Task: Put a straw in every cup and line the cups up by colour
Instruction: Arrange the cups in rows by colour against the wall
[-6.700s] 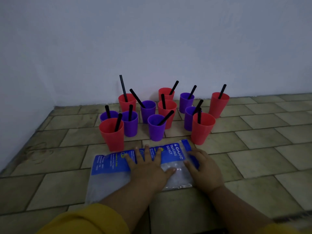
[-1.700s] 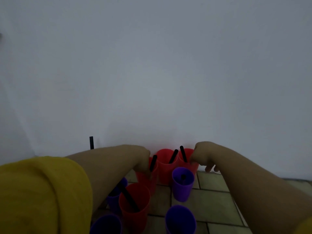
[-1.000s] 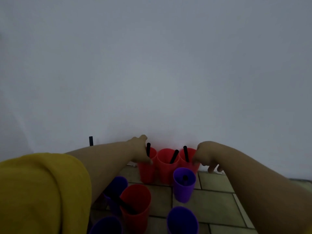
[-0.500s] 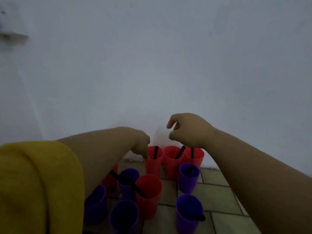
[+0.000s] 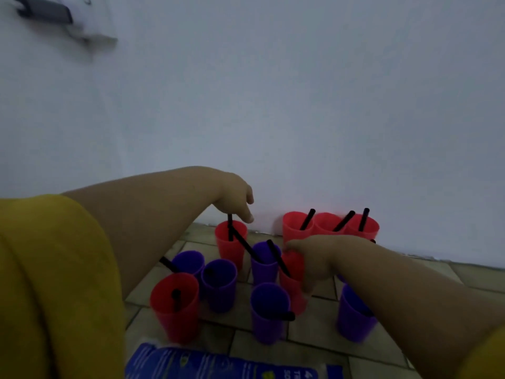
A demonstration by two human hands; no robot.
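Against the wall (image 5: 300,119), a row of three red cups (image 5: 326,225) stands rim to rim on the tiled floor (image 5: 314,335), each with a black straw leaning out. Half a second ago the right hand hung in the air above that row and the left hand was at its leftmost cup; both have since left the row and gone for the strays.

The left hand (image 5: 235,199) now hovers over a lone red cup (image 5: 231,244) that stands apart to the left of the row. Its fingers bend down over the top of that cup's straw (image 5: 230,222). The underside of the hand is hidden, so I cannot tell whether it pinches the straw or only touches it.

The right hand (image 5: 310,259) has dropped into the cluster and wraps its fingers round a middle red cup (image 5: 292,294), whose straw leans up to the left.

This suggests the red line is half built. Three cups are placed, two are in hand or about to be, and a front red cup (image 5: 175,310) waits near the blue packet (image 5: 218,365). The purple cups (image 5: 220,280) are unsorted, scattered among the reds. Every cup in plain view seems to carry a straw, so only the lining up appears to remain. The cup in the right hand must clear its purple neighbours, which stand just beside it
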